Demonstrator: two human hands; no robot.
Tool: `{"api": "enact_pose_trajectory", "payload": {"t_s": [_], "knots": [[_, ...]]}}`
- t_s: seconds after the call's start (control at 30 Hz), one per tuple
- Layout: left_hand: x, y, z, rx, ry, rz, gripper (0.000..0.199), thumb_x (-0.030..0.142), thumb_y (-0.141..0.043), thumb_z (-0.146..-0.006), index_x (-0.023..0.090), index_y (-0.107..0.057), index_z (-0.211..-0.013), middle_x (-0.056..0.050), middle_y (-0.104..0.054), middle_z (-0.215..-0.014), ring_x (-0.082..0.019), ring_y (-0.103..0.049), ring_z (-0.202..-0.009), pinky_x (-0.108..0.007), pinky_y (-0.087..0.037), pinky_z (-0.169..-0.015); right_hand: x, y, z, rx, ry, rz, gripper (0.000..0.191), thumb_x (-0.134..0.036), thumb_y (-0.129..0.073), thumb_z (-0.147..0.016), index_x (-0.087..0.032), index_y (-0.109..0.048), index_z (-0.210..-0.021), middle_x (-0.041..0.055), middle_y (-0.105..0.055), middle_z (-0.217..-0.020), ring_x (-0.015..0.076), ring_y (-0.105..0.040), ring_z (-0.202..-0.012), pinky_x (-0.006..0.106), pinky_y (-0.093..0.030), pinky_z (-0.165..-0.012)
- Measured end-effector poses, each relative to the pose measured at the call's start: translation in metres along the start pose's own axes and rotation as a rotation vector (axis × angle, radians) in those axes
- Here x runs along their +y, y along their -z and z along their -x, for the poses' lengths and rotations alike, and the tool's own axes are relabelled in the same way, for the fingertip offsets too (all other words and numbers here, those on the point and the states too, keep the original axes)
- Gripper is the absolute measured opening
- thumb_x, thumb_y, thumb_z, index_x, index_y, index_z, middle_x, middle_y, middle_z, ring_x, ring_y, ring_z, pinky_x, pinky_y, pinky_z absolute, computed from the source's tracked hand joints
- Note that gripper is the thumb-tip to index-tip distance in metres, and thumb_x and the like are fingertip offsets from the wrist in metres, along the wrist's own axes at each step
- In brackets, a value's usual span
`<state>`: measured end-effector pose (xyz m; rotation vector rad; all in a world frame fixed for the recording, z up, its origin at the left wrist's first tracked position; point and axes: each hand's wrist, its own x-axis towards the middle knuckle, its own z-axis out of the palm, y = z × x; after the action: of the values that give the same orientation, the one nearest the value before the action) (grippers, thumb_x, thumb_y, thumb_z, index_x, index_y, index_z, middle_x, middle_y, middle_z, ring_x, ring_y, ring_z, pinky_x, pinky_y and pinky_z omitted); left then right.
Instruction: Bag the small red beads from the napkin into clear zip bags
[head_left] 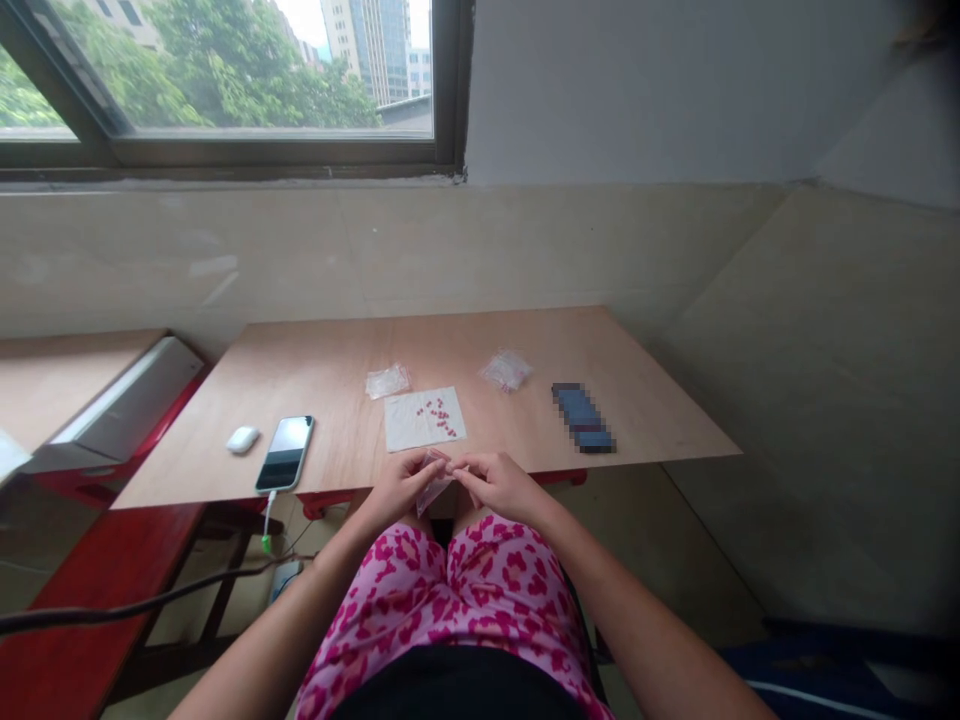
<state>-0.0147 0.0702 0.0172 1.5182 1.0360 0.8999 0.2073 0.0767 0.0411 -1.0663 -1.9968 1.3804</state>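
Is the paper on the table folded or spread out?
Spread out: the white paper lies flat on the table, with small red pieces scattered across it.

A small clear plastic bag (433, 488), pink-tinted and creased, hangs tilted downward.

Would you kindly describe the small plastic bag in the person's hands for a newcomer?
Below the window is a wooden table. At its near edge, the left hand and right hand pinch a small clear plastic bag. Two other bags lie on the table; this one alone is held.
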Motion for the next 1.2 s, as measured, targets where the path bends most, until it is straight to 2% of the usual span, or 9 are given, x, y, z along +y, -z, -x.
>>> {"api": "enact_pose_trajectory", "payload": {"t_s": [0.1, 0.33, 0.47, 0.67, 0.73, 0.83, 0.97, 1.07, 1.2], "knots": [[0.002, 0.002, 0.000, -0.008, -0.003, 0.029, 0.034, 0.046, -0.061, -0.100, 0.016, -0.076, -0.100, -0.008, -0.075, -0.100, -0.022, -0.068, -0.094, -0.033, -0.052, -0.087, 0.002, -0.001, -0.001, 0.014, 0.012, -0.001, 0.035, -0.042, -0.054, -0.103, -0.017, -0.078, -0.108, -0.0009, -0.062, -0.059, 0.0142, -0.057, -0.054, 0.024, -0.040, -0.056], [0.015, 0.001, 0.003, -0.129, -0.049, 0.059, 0.034, 0.045, -0.057, -0.103, 0.017, -0.075, -0.111, -0.008, -0.075, -0.111, -0.024, -0.068, -0.105, -0.036, -0.051, -0.097, 0.007, -0.003, -0.003, 0.039, 0.021, -0.023, 0.034, -0.045, -0.057, -0.102, -0.018, -0.075, -0.112, -0.0012, -0.064, -0.060, 0.0146, -0.058, -0.055, 0.023, -0.040, -0.056], [0.008, 0.000, 0.002, -0.079, -0.044, 0.058, 0.037, 0.047, -0.061, -0.100, 0.017, -0.073, -0.120, -0.010, -0.074, -0.118, -0.027, -0.068, -0.110, -0.038, -0.051, -0.100, 0.004, -0.003, -0.003, 0.049, 0.045, 0.005, 0.036, -0.048, -0.055, -0.104, -0.018, -0.075, -0.101, -0.0015, -0.063, -0.059, 0.0140, -0.058, -0.054, 0.023, -0.040, -0.056], [0.003, 0.001, 0.002, -0.090, -0.069, 0.052, 0.031, 0.042, -0.057, -0.103, 0.020, -0.077, -0.111, -0.008, -0.076, -0.115, -0.025, -0.068, -0.108, -0.035, -0.050, -0.098, 0.007, -0.003, -0.003, 0.103, 0.021, 0.059, 0.034, -0.050, -0.058, -0.102, -0.020, -0.075, -0.099, -0.0012, -0.065, -0.060, 0.0148, -0.060, -0.055, 0.024, -0.041, -0.056], [0.001, 0.001, 0.002, -0.070, -0.061, 0.055, 0.031, 0.042, -0.058, -0.103, 0.020, -0.078, -0.108, -0.008, -0.076, -0.116, -0.025, -0.069, -0.108, -0.035, -0.050, -0.097, 0.009, -0.003, -0.004, 0.165, 0.029, 0.063, 0.031, -0.049, -0.063, -0.099, -0.020, -0.072, -0.102, -0.0011, -0.067, -0.064, 0.0151, -0.061, -0.057, 0.024, -0.043, -0.058], [-0.003, 0.001, 0.001, -0.049, -0.051, 0.047, 0.033, 0.043, -0.058, -0.103, 0.019, -0.079, -0.105, -0.010, -0.076, -0.116, -0.025, -0.069, -0.107, -0.035, -0.051, -0.096, 0.010, -0.002, -0.005, 0.236, 0.038, 0.057, 0.034, -0.046, -0.072, -0.092, -0.020, -0.067, -0.114, -0.0016, -0.069, -0.073, 0.0126, -0.054, -0.053, 0.023, -0.039, -0.054], [-0.007, -0.001, 0.000, -0.026, -0.048, 0.024, 0.034, 0.045, -0.057, -0.102, 0.019, -0.079, -0.101, -0.009, -0.076, -0.108, -0.023, -0.069, -0.100, -0.034, -0.051, -0.091, 0.007, -0.002, -0.005, 0.227, 0.052, 0.086, 0.025, -0.040, -0.071, -0.093, -0.020, -0.072, -0.108, 0.0001, -0.072, -0.084, 0.0107, -0.052, -0.054, 0.023, -0.038, -0.054], [-0.009, -0.001, 0.001, -0.007, -0.057, 0.008, 0.035, 0.046, -0.058, -0.102, 0.018, -0.078, -0.094, -0.008, -0.076, -0.101, -0.023, -0.068, -0.094, -0.033, -0.051, -0.087, 0.007, -0.003, -0.005, 0.225, 0.076, 0.116, 0.019, -0.036, -0.068, -0.096, -0.020, -0.077, -0.100, 0.0003, -0.072, -0.081, 0.0112, -0.054, -0.056, 0.023, -0.040, -0.056], [-0.011, -0.002, 0.000, 0.031, -0.023, -0.057, 0.038, 0.049, -0.057, -0.102, 0.018, -0.077, -0.095, -0.008, -0.075, -0.094, -0.022, -0.068, -0.088, -0.033, -0.051, -0.081, 0.009, -0.004, -0.006, 0.246, 0.108, 0.140, 0.018, -0.031, -0.065, -0.098, -0.021, -0.080, -0.103, 0.0008, -0.074, -0.082, 0.0122, -0.056, -0.059, 0.024, -0.043, -0.061]]}}
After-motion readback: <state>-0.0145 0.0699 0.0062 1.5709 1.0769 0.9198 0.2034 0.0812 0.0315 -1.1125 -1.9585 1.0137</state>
